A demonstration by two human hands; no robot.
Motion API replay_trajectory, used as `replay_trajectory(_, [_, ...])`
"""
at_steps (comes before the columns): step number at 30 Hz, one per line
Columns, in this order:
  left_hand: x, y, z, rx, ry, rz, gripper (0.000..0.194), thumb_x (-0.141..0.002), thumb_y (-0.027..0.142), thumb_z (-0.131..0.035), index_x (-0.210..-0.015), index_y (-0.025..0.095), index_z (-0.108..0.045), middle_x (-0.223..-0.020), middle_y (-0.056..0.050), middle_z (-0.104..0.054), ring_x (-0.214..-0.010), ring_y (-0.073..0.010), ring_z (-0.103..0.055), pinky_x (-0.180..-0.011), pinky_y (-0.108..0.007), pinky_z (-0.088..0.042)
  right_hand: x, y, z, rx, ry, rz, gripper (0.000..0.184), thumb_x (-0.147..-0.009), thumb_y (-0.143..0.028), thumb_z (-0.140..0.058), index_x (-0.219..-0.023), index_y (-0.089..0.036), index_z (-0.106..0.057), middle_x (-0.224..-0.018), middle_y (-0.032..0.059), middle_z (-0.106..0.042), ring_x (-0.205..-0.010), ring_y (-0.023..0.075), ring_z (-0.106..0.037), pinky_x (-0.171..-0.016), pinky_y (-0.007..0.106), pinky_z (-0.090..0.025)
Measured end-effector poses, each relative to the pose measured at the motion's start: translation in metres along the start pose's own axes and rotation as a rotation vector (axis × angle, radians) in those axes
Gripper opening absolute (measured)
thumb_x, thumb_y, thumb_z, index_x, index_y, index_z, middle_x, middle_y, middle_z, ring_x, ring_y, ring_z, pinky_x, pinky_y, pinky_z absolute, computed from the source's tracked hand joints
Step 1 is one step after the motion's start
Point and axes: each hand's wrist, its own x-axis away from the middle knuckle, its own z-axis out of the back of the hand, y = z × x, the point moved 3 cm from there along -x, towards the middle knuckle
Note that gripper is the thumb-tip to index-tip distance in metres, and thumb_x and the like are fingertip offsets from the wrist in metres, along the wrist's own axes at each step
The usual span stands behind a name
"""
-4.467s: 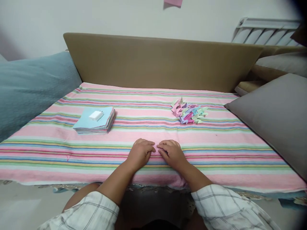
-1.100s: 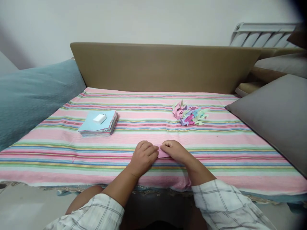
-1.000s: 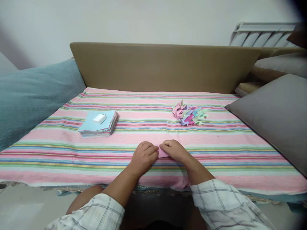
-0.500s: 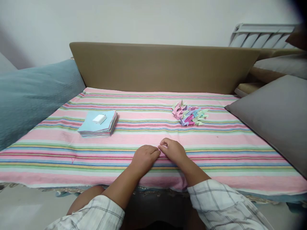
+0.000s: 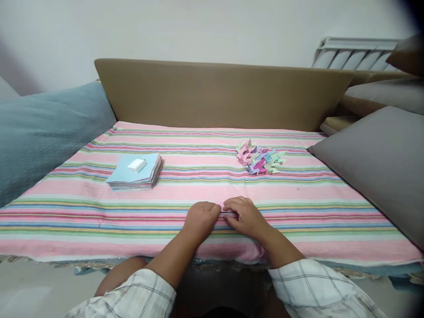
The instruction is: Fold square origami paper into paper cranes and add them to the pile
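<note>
My left hand [image 5: 202,221] rests on the striped cloth with its fingers closed over a small pink piece of paper [image 5: 222,207]; most of the paper is hidden under the fingers, so its folded shape cannot be made out. Close by on the right is my right hand [image 5: 247,218], its thumb and fingers spread with a gap between them. Its fingertips reach to the paper's edge; whether they touch it is unclear. Beyond the hands, to the right, lies a cluster of folded paper cranes [image 5: 260,159] in pink, purple, blue and green.
At left a stack of coloured paper sheets [image 5: 124,172] has a small white block [image 5: 137,165] on top. The striped cloth [image 5: 185,190] covers the seat. A blue cushion [image 5: 53,128] borders the left, a grey pillow [image 5: 380,150] the right, a brown backrest [image 5: 218,95] the rear.
My right hand has shifted slightly right, and its thumb and fingers have opened from a pinch at the paper. My left hand has stayed nearly in place.
</note>
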Motion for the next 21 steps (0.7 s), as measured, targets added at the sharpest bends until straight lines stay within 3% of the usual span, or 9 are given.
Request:
replay_trajectory(6, [-0.004,-0.002,0.005,0.047,-0.075,-0.003,0.013,-0.081,0.015,-0.051,-0.071,0.018,-0.059,-0.068,-0.003,-0.063,-0.067,-0.0168,-0.059,-0.061,-0.028,-0.044,0.003,0.005,-0.005,0.049,0.006,0.040,0.014,-0.085,-0.020,-0.050,-0.086,-0.022,-0.063,-0.094,0.0046,-0.067,-0.089,0.0188,-0.057,-0.079,0.033,-0.040])
replay_trajectory(13, [0.001,-0.012,0.015,0.364,-0.109,-0.003,0.013,-0.083,0.028,-0.056,-0.081,0.020,-0.065,-0.097,-0.004,-0.069,-0.092,-0.0184,-0.061,-0.083,-0.033,-0.047,0.005,0.005,-0.002,-0.032,-0.022,0.045,0.008,-0.080,-0.020,-0.057,-0.082,-0.022,-0.065,-0.100,0.0058,-0.066,-0.093,0.0194,-0.057,-0.083,0.036,-0.043])
replay_trajectory(21, [0.001,-0.021,0.012,0.446,-0.087,0.088,0.011,-0.076,0.030,-0.064,-0.077,0.019,-0.063,-0.093,-0.005,-0.069,-0.090,-0.0199,-0.060,-0.082,-0.035,-0.046,0.005,0.006,-0.004,-0.088,-0.024,-0.017,0.005,-0.075,-0.016,-0.060,-0.074,-0.021,-0.061,-0.098,0.0052,-0.066,-0.096,0.0195,-0.057,-0.084,0.036,-0.042])
